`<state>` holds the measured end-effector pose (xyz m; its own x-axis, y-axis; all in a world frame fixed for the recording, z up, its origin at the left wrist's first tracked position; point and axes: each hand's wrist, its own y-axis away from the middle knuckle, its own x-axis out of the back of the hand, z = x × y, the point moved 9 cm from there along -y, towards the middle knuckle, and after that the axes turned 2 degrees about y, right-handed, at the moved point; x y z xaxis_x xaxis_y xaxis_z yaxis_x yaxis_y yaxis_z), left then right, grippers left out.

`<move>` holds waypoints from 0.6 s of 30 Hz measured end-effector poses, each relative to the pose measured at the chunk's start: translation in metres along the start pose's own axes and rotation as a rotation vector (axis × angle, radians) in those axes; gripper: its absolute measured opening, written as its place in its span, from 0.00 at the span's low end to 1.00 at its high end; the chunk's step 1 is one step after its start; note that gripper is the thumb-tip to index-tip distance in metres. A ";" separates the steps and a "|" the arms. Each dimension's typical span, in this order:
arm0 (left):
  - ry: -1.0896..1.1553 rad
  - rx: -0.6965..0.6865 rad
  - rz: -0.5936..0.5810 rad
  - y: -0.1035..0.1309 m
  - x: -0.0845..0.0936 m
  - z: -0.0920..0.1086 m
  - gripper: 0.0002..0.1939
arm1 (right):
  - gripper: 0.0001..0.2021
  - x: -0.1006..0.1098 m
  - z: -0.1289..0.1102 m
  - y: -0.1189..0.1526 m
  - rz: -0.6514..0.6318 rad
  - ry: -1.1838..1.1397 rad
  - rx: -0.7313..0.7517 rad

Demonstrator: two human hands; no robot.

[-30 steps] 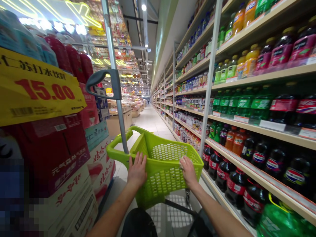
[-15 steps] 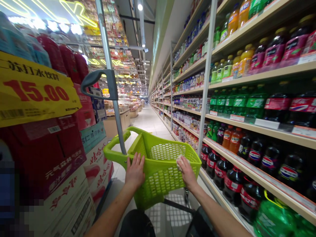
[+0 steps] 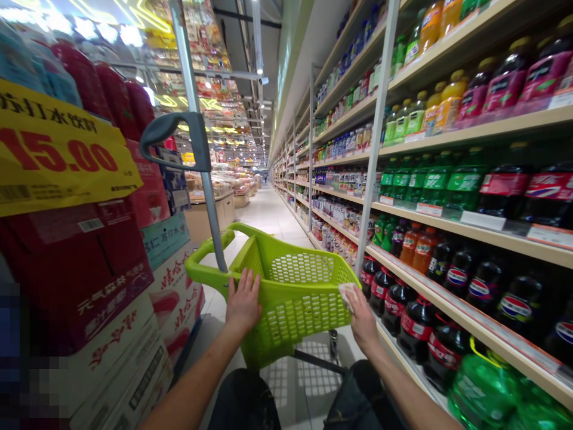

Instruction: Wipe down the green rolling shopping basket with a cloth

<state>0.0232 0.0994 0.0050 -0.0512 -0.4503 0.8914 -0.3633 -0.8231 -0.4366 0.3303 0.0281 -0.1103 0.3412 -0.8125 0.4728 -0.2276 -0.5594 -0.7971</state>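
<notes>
A lime-green plastic shopping cart (image 3: pixel 295 310) with perforated sides stands in front of me, on a dark frame with a caster. My left hand (image 3: pixel 244 301) lies on its near side below the rim, fingers stretched out against the plastic. In my right hand (image 3: pixel 362 316) is a crumpled white cloth (image 3: pixel 348 294), pressed to the rim at the cart's right corner. A metal pole (image 3: pixel 192 101) with a grey loop handle (image 3: pixel 199 143) rises from the cart's left end.
Shelves of drink bottles (image 3: pixel 434 179) line the right side, with large green bottles (image 3: pixel 483 382) low down near my arm. Stacked drink cartons (image 3: pixel 107 334) and a yellow price sign (image 3: pixel 62 149) crowd the left. A tiled aisle (image 3: pixel 273 209) runs ahead.
My right hand has slid the cloth rightward along the cart's rim to its corner. The left hand stays on the side, and the view has shifted slightly.
</notes>
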 end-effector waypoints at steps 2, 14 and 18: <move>0.026 -0.003 0.008 0.002 -0.001 0.001 0.35 | 0.28 -0.006 -0.015 -0.009 -0.026 -0.016 0.041; 1.157 -0.017 -0.138 0.031 -0.054 0.083 0.39 | 0.30 -0.015 -0.122 0.022 -0.456 -0.475 0.147; 1.754 0.355 -0.361 0.038 -0.100 0.097 0.17 | 0.27 -0.002 -0.129 -0.002 -0.342 -0.490 0.100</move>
<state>0.1046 0.0798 -0.1124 -0.9149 0.3953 -0.0819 -0.3959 -0.9183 -0.0096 0.2120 0.0092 -0.0612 0.7657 -0.4059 0.4989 0.0477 -0.7377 -0.6734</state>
